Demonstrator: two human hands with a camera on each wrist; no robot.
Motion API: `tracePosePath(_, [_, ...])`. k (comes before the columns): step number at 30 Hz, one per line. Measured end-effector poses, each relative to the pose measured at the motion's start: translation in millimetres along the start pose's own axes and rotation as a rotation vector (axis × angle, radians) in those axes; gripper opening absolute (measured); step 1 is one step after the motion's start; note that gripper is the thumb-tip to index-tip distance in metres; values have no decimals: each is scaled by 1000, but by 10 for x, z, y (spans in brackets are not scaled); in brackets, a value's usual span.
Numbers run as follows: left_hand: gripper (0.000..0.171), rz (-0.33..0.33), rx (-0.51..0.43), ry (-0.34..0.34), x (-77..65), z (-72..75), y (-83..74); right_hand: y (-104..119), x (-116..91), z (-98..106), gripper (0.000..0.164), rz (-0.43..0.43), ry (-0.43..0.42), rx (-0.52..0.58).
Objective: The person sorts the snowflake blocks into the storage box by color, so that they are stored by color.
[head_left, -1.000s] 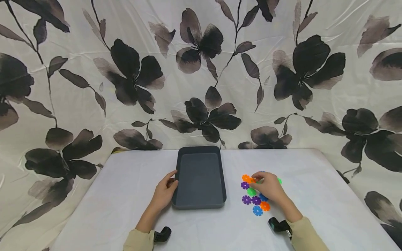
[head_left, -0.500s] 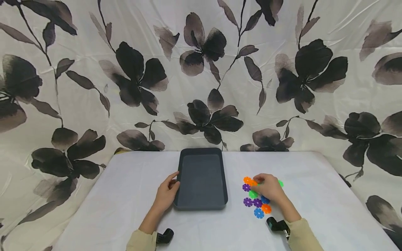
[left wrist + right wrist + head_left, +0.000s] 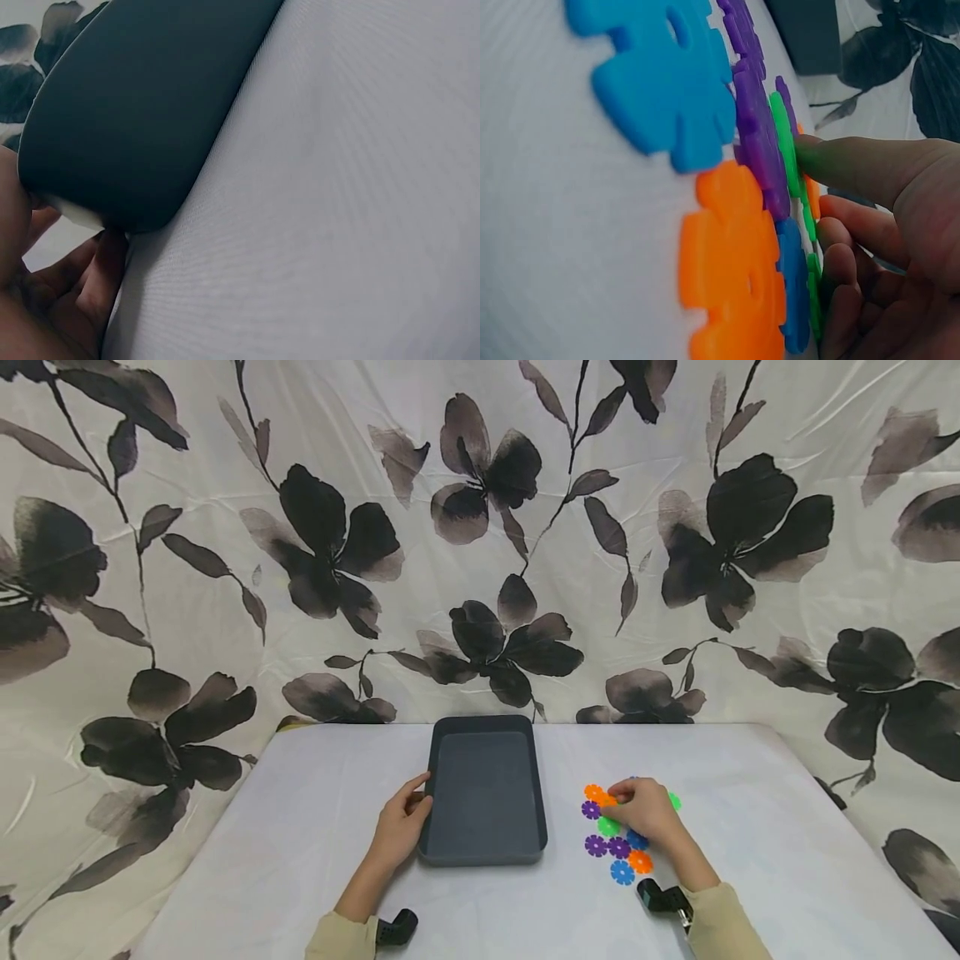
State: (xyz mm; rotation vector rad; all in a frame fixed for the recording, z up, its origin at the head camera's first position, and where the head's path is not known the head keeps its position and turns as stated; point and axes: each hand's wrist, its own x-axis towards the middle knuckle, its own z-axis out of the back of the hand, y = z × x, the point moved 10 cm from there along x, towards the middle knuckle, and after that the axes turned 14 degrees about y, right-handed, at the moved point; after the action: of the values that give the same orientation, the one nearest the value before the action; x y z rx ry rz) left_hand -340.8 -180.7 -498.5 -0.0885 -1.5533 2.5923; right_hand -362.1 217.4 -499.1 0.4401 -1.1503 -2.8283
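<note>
1. Head view puts your dark grey tray (image 3: 487, 802) near mid-table. Your left hand (image 3: 397, 825) is at its 9 o'clock side, fingers partly bent at the rim; I can't tell whether they grip it or merely touch.
2. Your right hand (image 3: 645, 810) covers the 1 o'clock part of the discs (image 3: 619, 848), which lie toward the tray's 4 o'clock. Its fingers are curved, thumb and forefinger only slightly apart, thumb tip at a green disc (image 3: 782, 142). I can't tell whether anything is pinched.
3. Several discs touch or overlap, so lifting one could drag a neighbour, especially if notches catch.
4. Such thin, flat pieces offer little edge; a poor pinch could skid or drop one.
5. Pressing toward 3 o'clock with your left hand could slide the tray.
6. The discs look like smooth plastic, notched like flowers; the light-blue disc (image 3: 667, 82) shows an oval hole. The tray is matt, shallow and round-cornered; the white cloth (image 3: 337, 225) looks finely ribbed.
</note>
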Motion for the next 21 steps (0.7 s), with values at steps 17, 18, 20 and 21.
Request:
tracePosePath(17, [41, -14, -7, -22, 14, 0, 9, 53, -3, 41, 33, 53, -12, -18])
tracePosePath(18, [41, -12, -11, -24, 14, 4, 6, 64, -6, 44, 33, 53, -10, -22])
tracePosePath(20, [41, -15, -12, -27, 15, 5, 0, 84, -11, 47, 33, 58, -7, -29])
tracePosePath(21, [41, -14, -14, -25, 16, 3, 2, 95, -15, 50, 33, 61, -8, -27])
